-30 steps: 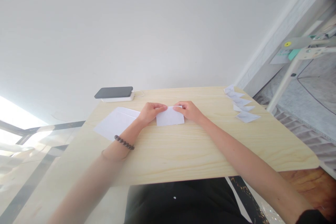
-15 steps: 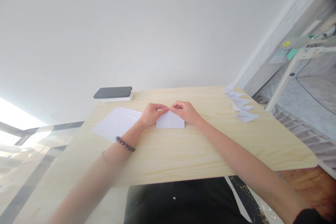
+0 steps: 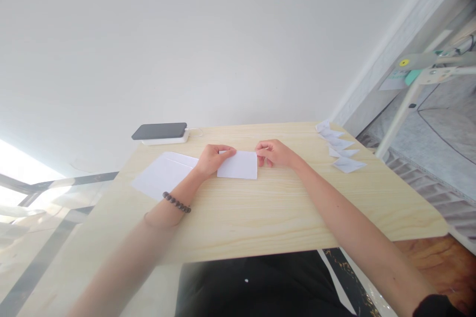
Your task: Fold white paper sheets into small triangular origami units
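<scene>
A white sheet of paper folded into a small rectangle (image 3: 238,166) is held up just over the middle of the table. My left hand (image 3: 213,158) pinches its top edge toward the left, thumb in front and fingers behind. At the upper right corner, my right hand (image 3: 273,152) has its thumb and index fingertips closed on the paper's edge, with the other fingers curled below. Left of these, flat white sheets (image 3: 159,176) lie on the table, partly covered by my left forearm.
Several folded white paper pieces (image 3: 348,164) form a row along the table's right side. A dark phone (image 3: 159,131) rests on a white block (image 3: 167,140) at the back left, with a white cable. The wooden table (image 3: 238,228) meets a pale wall behind.
My right hand has slid right along the top edge, from the middle to the upper right corner. The folded paper has shifted slightly left; my left hand stays on its top edge.
</scene>
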Demonstrator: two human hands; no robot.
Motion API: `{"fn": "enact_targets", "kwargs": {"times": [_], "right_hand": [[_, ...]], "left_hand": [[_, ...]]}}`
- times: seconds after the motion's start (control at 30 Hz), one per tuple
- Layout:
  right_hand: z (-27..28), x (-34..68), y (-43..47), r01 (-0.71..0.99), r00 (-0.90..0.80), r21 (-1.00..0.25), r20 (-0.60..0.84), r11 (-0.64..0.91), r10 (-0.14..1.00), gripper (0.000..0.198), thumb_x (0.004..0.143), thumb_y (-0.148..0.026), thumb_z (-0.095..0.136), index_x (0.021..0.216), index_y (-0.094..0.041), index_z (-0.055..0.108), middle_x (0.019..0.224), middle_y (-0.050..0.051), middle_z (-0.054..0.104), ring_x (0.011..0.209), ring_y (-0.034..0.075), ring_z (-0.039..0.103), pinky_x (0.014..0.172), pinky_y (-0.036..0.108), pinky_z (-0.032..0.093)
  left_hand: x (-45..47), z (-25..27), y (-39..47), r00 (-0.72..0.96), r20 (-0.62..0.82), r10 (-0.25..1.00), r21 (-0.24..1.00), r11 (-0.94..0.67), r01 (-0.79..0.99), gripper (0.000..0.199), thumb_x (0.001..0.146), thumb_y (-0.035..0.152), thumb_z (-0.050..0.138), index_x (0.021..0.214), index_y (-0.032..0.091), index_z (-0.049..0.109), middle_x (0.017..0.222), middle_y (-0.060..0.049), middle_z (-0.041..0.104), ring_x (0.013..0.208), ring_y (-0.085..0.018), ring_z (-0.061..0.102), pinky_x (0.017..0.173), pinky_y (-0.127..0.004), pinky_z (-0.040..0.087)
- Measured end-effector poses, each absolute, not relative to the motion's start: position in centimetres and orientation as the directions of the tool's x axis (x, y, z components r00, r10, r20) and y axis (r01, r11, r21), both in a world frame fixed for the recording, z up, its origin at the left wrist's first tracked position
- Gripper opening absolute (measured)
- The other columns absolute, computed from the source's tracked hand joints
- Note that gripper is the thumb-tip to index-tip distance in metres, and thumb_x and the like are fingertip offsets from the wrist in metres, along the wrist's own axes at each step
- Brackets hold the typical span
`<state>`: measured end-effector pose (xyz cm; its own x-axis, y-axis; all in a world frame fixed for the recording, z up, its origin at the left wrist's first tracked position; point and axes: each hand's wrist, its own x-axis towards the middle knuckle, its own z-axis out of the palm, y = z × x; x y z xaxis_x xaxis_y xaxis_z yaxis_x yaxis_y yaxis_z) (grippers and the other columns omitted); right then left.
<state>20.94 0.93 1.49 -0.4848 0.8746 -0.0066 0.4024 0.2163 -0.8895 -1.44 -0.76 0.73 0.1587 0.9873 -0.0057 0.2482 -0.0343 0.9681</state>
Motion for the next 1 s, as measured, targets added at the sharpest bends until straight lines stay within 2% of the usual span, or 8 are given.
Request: {"fn": "enact_targets", "kwargs": {"times": [0.1, 0.2, 0.33, 0.77, 1.0], "right_hand": [[1.5, 20.9, 0.8, 0.384, -0.446, -0.901, 0.010, 0.202, 0.895, 0.017, 0.074, -0.029, 0.046, 0.069, -0.015, 0.053, 0.060, 0.002, 0.059, 0.047, 0.010, 0.052, 0.039, 0.019, 0.037], [1.5, 19.6, 0.2, 0.401, -0.417, -0.874, 0.094, 0.276, 0.904, 0.024, 0.078, -0.035, 0.042, 0.075, -0.016, 0.056, 0.069, 0.002, 0.061, 0.048, 0.008, 0.049, 0.043, 0.020, 0.036], [1.3, 17.6, -0.7, 0.434, -0.451, -0.768, 0.267, 0.470, 0.852, 0.023, 0.077, -0.034, 0.044, 0.076, -0.017, 0.059, 0.077, 0.001, 0.061, 0.072, 0.012, 0.053, 0.060, 0.022, 0.039], [1.2, 17.6, -1.0, 0.426, -0.539, -0.694, 0.320, 0.580, 0.779, 0.019, 0.078, -0.027, 0.043, 0.079, -0.020, 0.060, 0.080, 0.001, 0.062, 0.074, 0.013, 0.052, 0.062, 0.022, 0.037], [1.2, 17.7, -1.1, 0.430, -0.583, -0.639, 0.343, 0.638, 0.736, 0.018, 0.078, -0.024, 0.043, 0.079, -0.020, 0.060, 0.077, 0.000, 0.062, 0.069, 0.012, 0.053, 0.064, 0.023, 0.037]], "left_hand": [[-1.5, 0.7, -0.7, 0.121, 0.009, 0.993, 0.961, -0.042, 0.274, 0.039, 0.061, 0.048, 0.062, 0.080, 0.014, 0.067, 0.079, -0.005, 0.066, 0.067, -0.017, 0.056, 0.057, -0.024, 0.040], [-1.3, 0.9, -0.9, 0.148, 0.052, 0.988, 0.941, -0.098, 0.324, 0.039, 0.063, 0.048, 0.060, 0.081, 0.015, 0.067, 0.077, -0.004, 0.065, 0.065, -0.016, 0.055, 0.056, -0.023, 0.039], [-0.7, 1.1, -1.3, 0.222, 0.117, 0.968, 0.897, -0.199, 0.395, 0.035, 0.068, 0.046, 0.055, 0.082, 0.015, 0.066, 0.076, -0.003, 0.064, 0.065, -0.015, 0.054, 0.057, -0.023, 0.039], [-0.5, 1.4, -2.0, 0.334, 0.289, 0.897, 0.766, -0.426, 0.481, 0.021, 0.075, 0.033, 0.049, 0.080, 0.018, 0.063, 0.083, -0.001, 0.065, 0.077, -0.016, 0.057, 0.070, -0.022, 0.039], [-0.6, 1.2, -2.0, 0.452, 0.311, 0.836, 0.673, -0.530, 0.516, 0.019, 0.077, 0.029, 0.043, 0.080, 0.018, 0.059, 0.077, -0.001, 0.063, 0.070, -0.014, 0.055, 0.062, -0.021, 0.038]]}}
